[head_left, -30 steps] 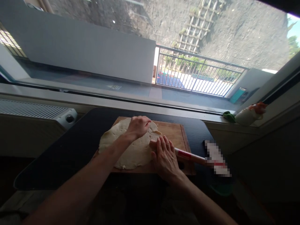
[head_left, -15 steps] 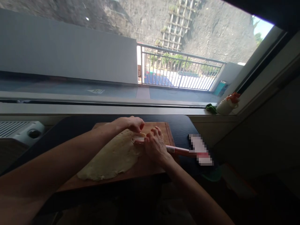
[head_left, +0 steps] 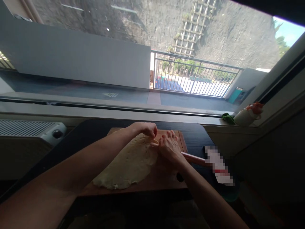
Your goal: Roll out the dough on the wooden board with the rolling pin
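A wide, thin sheet of pale dough (head_left: 127,167) lies on a wooden board (head_left: 164,178). My left hand (head_left: 150,129) is closed at the dough's far right edge, its fingertips pinched together there; part of the grip is hidden. A slim pinkish rolling pin (head_left: 194,158) slants across the board's right side and past its edge. On top of it rests my right hand (head_left: 170,145), palm down with fingers stretched forward and apart. The near-left tip of the pin touches the dough edge, between the two hands.
The board sits on a dark table (head_left: 78,140) below a large window. A phone-like object with a blurred face (head_left: 219,167) lies at the table's right. On the sill stand a white pot (head_left: 245,117) and a green cloth (head_left: 228,118). At left is a white radiator (head_left: 26,127).
The view has shifted, so the scene sits further right. My right hand has moved forward over the rolling pin, its fingers straightening. My left hand stays close by at the dough's edge.
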Demonstrator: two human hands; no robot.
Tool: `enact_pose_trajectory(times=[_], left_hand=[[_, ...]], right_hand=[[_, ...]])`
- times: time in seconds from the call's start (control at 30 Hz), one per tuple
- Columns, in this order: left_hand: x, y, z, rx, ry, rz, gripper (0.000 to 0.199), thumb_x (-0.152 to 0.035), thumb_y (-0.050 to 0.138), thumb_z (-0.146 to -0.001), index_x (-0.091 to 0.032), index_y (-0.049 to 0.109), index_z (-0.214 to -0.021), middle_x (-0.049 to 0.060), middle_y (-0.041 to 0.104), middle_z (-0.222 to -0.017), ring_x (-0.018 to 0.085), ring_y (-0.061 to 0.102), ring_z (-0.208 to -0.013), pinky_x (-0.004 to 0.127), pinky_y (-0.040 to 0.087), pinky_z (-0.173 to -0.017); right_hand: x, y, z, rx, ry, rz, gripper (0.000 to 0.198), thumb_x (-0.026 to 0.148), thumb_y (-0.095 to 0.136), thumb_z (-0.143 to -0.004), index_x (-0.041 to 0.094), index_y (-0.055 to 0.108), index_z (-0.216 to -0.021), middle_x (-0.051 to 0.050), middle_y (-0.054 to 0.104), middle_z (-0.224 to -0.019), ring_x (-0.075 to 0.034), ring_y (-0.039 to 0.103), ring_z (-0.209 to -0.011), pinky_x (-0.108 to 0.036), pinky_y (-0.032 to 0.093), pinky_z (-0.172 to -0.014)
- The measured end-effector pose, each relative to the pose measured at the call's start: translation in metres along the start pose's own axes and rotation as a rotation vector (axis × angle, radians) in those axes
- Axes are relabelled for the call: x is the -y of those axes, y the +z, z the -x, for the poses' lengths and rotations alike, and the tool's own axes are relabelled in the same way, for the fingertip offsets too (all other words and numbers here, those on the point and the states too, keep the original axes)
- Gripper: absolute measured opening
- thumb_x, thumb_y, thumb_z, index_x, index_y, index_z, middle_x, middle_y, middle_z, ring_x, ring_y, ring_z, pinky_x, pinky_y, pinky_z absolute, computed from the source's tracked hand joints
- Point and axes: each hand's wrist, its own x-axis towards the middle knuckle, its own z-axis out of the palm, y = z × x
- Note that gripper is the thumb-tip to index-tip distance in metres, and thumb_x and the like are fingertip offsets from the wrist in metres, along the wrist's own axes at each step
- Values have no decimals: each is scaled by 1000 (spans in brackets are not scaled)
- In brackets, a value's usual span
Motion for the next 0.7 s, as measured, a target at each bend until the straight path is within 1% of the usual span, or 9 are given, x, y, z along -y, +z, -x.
enact_pose_trajectory(times=[0.13, 0.2, 0.3, 0.33, 0.4, 0.47, 0.53, 0.6, 0.7], left_hand=[[3, -1, -1, 2, 16, 17, 33, -23, 58, -58, -14, 72, -86, 3, 70, -78, 15, 56, -67, 22, 41, -57], [6, -4, 1, -4, 26, 26, 35, -25, 57, -61, -14, 72, -91, 2, 70, -82, 14, 57, -70, 21, 42, -59], [7, -8, 5, -6, 19, 16, 37, -28, 55, -66, -15, 71, -97, 3, 70, -89, 14, 57, -74, 20, 43, -61], [6, -9, 6, -1, 10, 4, 38, -30, 55, -66, -15, 71, -97, 3, 70, -90, 14, 57, -74, 20, 43, -62], [2, -9, 8, 15, -16, -33, 38, -32, 57, -66, -15, 71, -96, 3, 70, -88, 15, 57, -73, 22, 44, -63], [-5, -8, 8, 35, -37, -76, 38, -36, 61, -64, -14, 73, -93, 4, 70, -83, 16, 57, -70, 25, 45, -65], [-14, -6, 8, 59, -44, -113, 38, -39, 66, -60, -14, 75, -87, 5, 70, -80, 18, 57, -69, 28, 46, -68], [-23, -5, 7, 87, -36, -139, 36, -39, 70, -56, -15, 75, -83, 5, 70, -78, 19, 58, -70, 30, 46, -70], [-34, -6, 7, 121, -14, -157, 31, -32, 70, -56, -17, 76, -82, 4, 71, -80, 19, 59, -72, 29, 46, -71]], right_hand=[[3, 5, 20, -21, -154, 4, 48, 40, 24, -96, 18, 44, -134, -10, 35, -147, -26, 13, -141, -46, 14, -112], [-2, 3, 8, 8, -93, 10, 50, 42, 26, -96, 16, 43, -135, -12, 34, -147, -28, 15, -140, -48, 14, -112], [-8, -4, -21, 51, 102, 6, 52, 41, 27, -95, 8, 46, -131, -18, 34, -145, -33, 21, -138, -52, 19, -109], [-9, -5, -23, 41, 116, 7, 52, 41, 27, -95, 7, 48, -130, -19, 34, -145, -33, 22, -138, -52, 20, -108], [-5, -3, -11, -10, 23, 14, 50, 40, 26, -96, 9, 50, -127, -17, 35, -145, -31, 19, -139, -49, 20, -109], [1, 1, 16, -75, -131, 25, 46, 37, 28, -96, 13, 50, -129, -12, 37, -145, -27, 15, -140, -46, 18, -112], [7, 6, 43, -110, -215, 35, 46, 34, 32, -95, 12, 46, -133, -11, 38, -145, -26, 14, -141, -45, 17, -113], [10, 9, 58, -126, -233, 41, 47, 31, 34, -94, 10, 44, -135, -12, 39, -144, -26, 15, -140, -45, 17, -114], [10, 9, 58, -131, -213, 30, 45, 31, 35, -94, 12, 46, -133, -12, 41, -142, -27, 18, -140, -45, 19, -113]])
